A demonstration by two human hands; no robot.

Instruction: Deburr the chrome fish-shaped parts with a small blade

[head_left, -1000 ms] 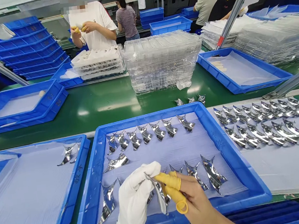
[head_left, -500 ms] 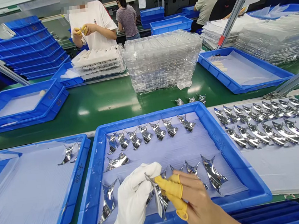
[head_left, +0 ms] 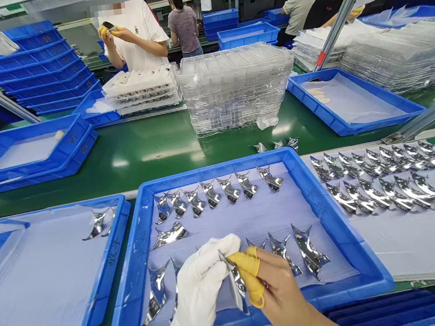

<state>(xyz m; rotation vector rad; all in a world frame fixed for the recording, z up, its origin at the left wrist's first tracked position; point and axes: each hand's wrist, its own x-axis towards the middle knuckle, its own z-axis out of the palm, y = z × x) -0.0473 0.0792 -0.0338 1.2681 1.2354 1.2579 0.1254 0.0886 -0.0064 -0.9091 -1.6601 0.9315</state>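
Low in the frame, above a blue plastic tray, the person's hands work close together on one curved mirror-chrome piece, which stands nearly upright between them. The left hand, in a white cotton glove, is curled almost shut against the piece, while the right hand pinches it from the other side with yellow finger cots. That covering looks meant to keep bare skin off the polished surface.

Matching chrome pieces lie on the tray's white liner, set in loose rows and just apart, probably so their mirror faces do not rub. More rows sit on a white sheet at the right, and a neighbouring blue tray at the left holds a couple more. Three small pieces rest directly on the green tabletop, just beyond the tray's far rim.

Farther back stands a tall stack of clear plastic trays, with nested blue crates at the upper left — ready to hand, it seems. A co-worker at the top also wears yellow finger cots. Hand-marked characters on the left tray's rim are too blurred to read, and no brand shows.
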